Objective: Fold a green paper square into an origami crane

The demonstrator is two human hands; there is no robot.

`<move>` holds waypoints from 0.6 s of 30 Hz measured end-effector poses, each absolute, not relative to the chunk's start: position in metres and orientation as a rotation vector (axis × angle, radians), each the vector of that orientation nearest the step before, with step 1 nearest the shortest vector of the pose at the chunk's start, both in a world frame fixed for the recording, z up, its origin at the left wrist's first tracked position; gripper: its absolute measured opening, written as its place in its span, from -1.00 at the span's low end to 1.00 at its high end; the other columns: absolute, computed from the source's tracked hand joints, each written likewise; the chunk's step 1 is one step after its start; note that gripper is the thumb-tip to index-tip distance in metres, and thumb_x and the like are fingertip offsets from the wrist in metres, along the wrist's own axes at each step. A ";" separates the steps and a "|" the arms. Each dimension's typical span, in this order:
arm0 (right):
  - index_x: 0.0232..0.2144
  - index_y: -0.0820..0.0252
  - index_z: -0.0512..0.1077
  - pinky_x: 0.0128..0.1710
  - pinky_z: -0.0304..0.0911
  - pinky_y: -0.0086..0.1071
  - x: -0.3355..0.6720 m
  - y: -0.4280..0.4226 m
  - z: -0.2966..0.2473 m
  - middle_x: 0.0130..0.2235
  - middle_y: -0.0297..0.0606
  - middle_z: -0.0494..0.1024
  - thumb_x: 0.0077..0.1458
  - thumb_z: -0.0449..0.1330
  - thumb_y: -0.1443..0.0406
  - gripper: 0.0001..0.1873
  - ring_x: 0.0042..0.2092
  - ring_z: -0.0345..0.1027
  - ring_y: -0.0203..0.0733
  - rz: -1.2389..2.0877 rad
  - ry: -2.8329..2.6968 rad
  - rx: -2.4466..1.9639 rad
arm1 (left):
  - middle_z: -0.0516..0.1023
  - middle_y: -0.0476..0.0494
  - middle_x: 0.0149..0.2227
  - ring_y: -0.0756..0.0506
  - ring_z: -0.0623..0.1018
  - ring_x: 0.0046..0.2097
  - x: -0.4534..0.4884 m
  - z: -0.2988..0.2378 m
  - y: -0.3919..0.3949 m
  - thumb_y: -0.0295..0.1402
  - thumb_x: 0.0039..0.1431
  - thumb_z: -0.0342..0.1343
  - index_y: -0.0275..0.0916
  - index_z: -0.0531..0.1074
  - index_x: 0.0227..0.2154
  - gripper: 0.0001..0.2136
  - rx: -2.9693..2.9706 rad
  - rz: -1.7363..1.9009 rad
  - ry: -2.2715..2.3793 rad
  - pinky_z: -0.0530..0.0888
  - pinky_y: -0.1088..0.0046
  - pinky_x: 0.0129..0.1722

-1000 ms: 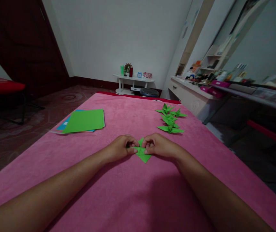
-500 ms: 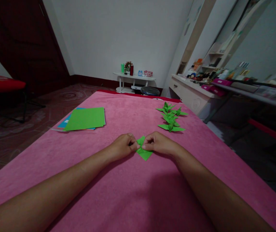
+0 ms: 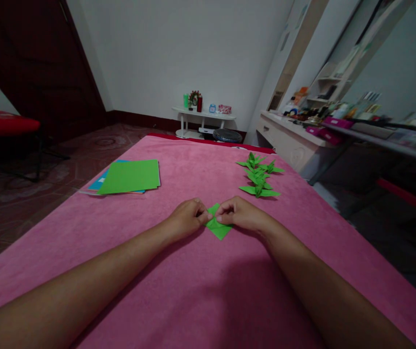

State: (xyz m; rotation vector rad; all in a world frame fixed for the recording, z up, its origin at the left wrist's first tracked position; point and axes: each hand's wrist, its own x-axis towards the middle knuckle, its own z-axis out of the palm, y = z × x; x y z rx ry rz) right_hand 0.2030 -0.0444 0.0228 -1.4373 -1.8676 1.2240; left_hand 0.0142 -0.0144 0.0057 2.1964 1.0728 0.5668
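Observation:
A small folded green paper (image 3: 218,228) lies on the pink cloth (image 3: 200,291) in the middle of the table. My left hand (image 3: 188,219) pinches its left side with curled fingers. My right hand (image 3: 239,214) pinches its right side the same way. Both hands rest on the cloth, fingertips nearly touching over the paper. Only the lower point and a bit of the top of the paper show between the fingers.
A stack of flat sheets, green on top of blue (image 3: 130,176), lies at the left. Several finished green folded figures (image 3: 259,175) sit in a row at the right. A cluttered desk (image 3: 295,138) stands beyond the right edge, a small white shelf (image 3: 203,118) at the far wall.
The two hands have kept their pinch on the green paper, with the fingertips drawn slightly closer together. The view has shifted a little; nothing else moved.

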 end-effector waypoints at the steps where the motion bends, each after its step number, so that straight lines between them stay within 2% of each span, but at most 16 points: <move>1: -0.51 0.35 0.50 -0.54 -0.01 -0.49 0.202 -0.045 0.023 -0.60 -0.41 0.32 -0.18 0.20 0.26 -0.79 -0.55 0.07 -0.41 1.253 -1.836 -1.437 | 0.39 -0.04 -0.49 -0.02 0.37 -0.42 0.014 0.006 -0.015 -0.23 0.05 0.05 -0.27 0.38 -0.57 -0.77 2.190 0.572 1.072 0.30 0.48 -0.41; 8: -0.62 0.32 0.44 -0.54 -0.04 -0.47 0.196 -0.046 0.027 -0.64 -0.43 0.24 -0.23 0.18 0.31 -0.87 -0.56 0.02 -0.41 1.224 -1.792 -1.573 | 0.38 -0.06 -0.46 -0.02 0.38 -0.40 0.015 0.007 -0.014 -0.27 0.05 0.04 -0.27 0.34 -0.60 -0.78 2.227 0.546 1.059 0.29 0.46 -0.39; 18: -0.71 0.26 0.31 -0.60 -0.07 -0.49 0.197 -0.045 0.026 -0.67 -0.45 0.18 -0.22 0.17 0.30 -0.83 -0.58 0.01 -0.41 1.002 -1.949 -1.707 | 0.43 -0.08 -0.43 -0.03 0.39 -0.38 0.014 0.004 -0.013 -0.28 0.02 0.09 -0.28 0.41 -0.54 -0.83 2.269 0.595 1.052 0.29 0.46 -0.38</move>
